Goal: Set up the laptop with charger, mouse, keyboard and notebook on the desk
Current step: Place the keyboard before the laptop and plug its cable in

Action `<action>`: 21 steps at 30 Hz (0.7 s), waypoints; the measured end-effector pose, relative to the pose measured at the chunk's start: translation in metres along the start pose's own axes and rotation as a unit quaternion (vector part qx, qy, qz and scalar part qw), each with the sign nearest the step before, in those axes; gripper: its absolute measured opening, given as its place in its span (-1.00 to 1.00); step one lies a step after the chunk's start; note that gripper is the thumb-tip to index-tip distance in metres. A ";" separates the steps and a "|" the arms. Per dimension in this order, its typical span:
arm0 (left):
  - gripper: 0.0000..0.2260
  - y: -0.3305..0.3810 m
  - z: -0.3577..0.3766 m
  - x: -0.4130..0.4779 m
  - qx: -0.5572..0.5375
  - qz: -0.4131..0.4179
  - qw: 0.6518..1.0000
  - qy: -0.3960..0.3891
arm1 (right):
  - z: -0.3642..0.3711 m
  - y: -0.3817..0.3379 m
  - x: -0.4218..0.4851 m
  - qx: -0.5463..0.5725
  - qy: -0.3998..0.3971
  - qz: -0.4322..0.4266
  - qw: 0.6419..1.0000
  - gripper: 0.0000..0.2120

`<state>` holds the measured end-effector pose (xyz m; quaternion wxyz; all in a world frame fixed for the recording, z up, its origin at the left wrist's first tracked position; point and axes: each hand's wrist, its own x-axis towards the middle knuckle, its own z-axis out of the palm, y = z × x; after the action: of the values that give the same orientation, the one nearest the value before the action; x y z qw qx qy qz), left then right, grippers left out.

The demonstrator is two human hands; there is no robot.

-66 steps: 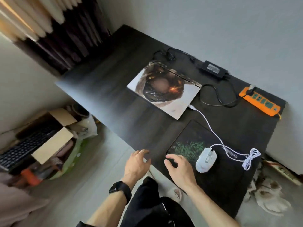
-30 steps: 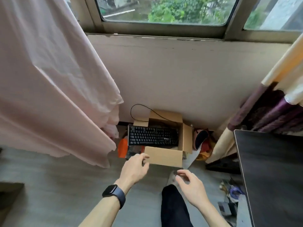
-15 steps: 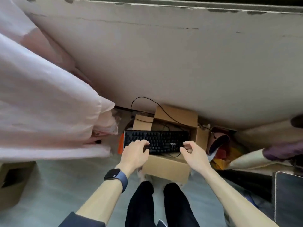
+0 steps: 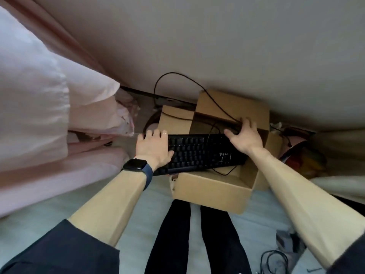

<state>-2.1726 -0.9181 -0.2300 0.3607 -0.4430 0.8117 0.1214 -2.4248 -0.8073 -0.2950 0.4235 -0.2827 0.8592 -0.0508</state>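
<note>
A black keyboard (image 4: 199, 151) lies across the top of an open cardboard box (image 4: 209, 190) on the floor by the wall. My left hand (image 4: 155, 148) grips the keyboard's left end, thumb over the keys and fingers over the far edge. My right hand (image 4: 245, 135) holds its far right corner, fingers curled over the back edge. The keyboard's black cable (image 4: 189, 82) loops up against the wall and runs back into the box. The laptop, mouse, charger and desk are out of view.
A pink curtain (image 4: 39, 107) hangs down at the left and bunches on the floor. Coloured clutter (image 4: 302, 155) sits to the right of the box. Loose black wires (image 4: 274, 262) lie on the floor at the lower right. My legs (image 4: 197, 240) stand just before the box.
I have turned from the desk to the box on the floor and bent closer. Both hands, empty before, reached down and now hold the keyboard's two ends.
</note>
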 end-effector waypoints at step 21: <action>-0.41 -0.030 0.017 -0.005 -0.471 -0.203 0.858 -0.035 | 0.059 -0.043 0.012 -0.015 0.007 0.018 1.000 -0.63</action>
<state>-2.1385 -0.9231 -0.2354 0.1537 -0.7103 0.5365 0.4289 -2.3670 -0.8404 -0.3276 0.4141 -0.2734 0.8676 -0.0322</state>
